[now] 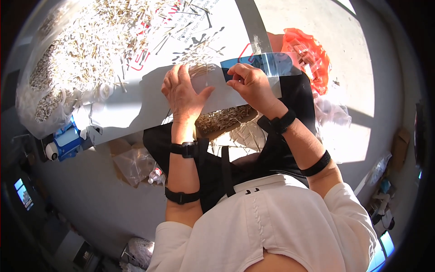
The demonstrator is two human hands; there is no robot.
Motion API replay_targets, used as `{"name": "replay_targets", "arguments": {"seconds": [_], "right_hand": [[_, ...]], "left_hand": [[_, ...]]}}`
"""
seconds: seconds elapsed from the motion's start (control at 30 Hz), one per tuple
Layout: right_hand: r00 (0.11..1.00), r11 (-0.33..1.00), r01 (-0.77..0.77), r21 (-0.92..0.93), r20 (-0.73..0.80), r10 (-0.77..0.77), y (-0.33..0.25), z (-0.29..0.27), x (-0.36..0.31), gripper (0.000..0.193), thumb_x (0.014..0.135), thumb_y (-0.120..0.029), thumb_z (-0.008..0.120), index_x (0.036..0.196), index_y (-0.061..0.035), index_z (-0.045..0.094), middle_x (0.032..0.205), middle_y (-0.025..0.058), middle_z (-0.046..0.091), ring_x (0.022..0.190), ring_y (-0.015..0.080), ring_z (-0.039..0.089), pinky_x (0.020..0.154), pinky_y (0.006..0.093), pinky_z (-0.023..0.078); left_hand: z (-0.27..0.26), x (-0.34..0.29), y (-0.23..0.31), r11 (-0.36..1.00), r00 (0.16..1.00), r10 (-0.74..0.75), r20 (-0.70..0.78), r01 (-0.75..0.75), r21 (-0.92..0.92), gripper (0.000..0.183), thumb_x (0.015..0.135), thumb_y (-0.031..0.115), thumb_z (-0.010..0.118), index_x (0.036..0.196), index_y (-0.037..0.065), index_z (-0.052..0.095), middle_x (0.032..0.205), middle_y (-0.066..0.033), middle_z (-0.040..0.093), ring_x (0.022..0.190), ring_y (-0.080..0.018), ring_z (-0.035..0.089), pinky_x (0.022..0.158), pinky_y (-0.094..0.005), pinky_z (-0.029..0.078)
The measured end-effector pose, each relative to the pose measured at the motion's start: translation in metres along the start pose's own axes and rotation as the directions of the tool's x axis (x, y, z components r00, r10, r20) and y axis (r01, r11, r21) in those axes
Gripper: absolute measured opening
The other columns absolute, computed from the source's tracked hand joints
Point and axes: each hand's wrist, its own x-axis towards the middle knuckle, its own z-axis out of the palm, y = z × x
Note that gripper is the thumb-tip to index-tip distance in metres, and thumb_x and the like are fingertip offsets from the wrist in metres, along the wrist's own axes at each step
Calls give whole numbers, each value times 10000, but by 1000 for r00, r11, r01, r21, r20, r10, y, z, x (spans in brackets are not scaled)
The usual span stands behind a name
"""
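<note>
My left hand (pixel 182 92) lies flat, fingers spread, on a small clear packet (pixel 206 84) at the near edge of a white table sheet (pixel 131 104). My right hand (pixel 250 83) pinches the edge of a blue-tinted clear plastic bag (pixel 272 63) that lies across the table edge. A small bundle of thin pale sticks (pixel 201 69) sits just beyond my left fingertips. More of the pale sticks (pixel 226 118) lie in my lap below the table edge. Both wrists wear black straps.
A large heap of pale sticks (pixel 81 50) covers the table's far left. An orange plastic bag (pixel 308 52) lies on the floor at right. A blue and white device (pixel 63 143) sits at the left, with clear plastic bags (pixel 133 165) and a small bottle (pixel 155 174) on the floor.
</note>
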Motion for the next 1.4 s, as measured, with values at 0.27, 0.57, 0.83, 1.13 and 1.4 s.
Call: {"name": "replay_targets", "arguments": {"seconds": [0.27,0.57,0.83,1.13,1.4], "right_hand": [[982,949,148,-280,-69,-174,-1,11,37,331,749,-130,739,1068,-93,659,946,90,595,828,286,633,737,362,530],[929,853,347,-391,19,-369,21,14,91,74,823,-201,654,864,-144,676,872,63,588,847,286,626,723,383,524],[913,814,377,-443,30,-407,23,12,125,116,847,-187,631,906,-104,686,888,77,641,821,294,645,734,375,526],[998,996,62,60,14,-62,22,-7,61,315,761,-89,743,1067,-60,674,973,87,626,854,290,632,792,376,526],[975,981,133,-140,-159,-155,19,1,10,429,685,-120,779,1082,-57,628,1042,107,567,1010,324,554,886,391,481]], "left_hand": [[14,1,2,1000,997,3,-75,-4,-8,518,693,366,763,1108,91,622,1219,-62,516,1182,-297,418,970,-465,324],[14,16,-15,998,981,44,-188,-51,-33,225,739,242,678,930,128,648,1081,-67,540,1101,-313,450,914,-444,346],[8,4,-30,991,972,55,-227,-81,-107,130,744,153,688,860,120,641,1017,-48,548,1045,-301,471,893,-430,362],[23,5,10,963,953,174,-248,-218,-161,75,783,55,650,853,67,628,912,-63,584,933,-284,556,832,-401,416],[15,29,2,961,969,204,-137,-225,-163,129,801,-1,565,891,36,649,869,-101,607,885,-313,588,781,-396,488]]}}
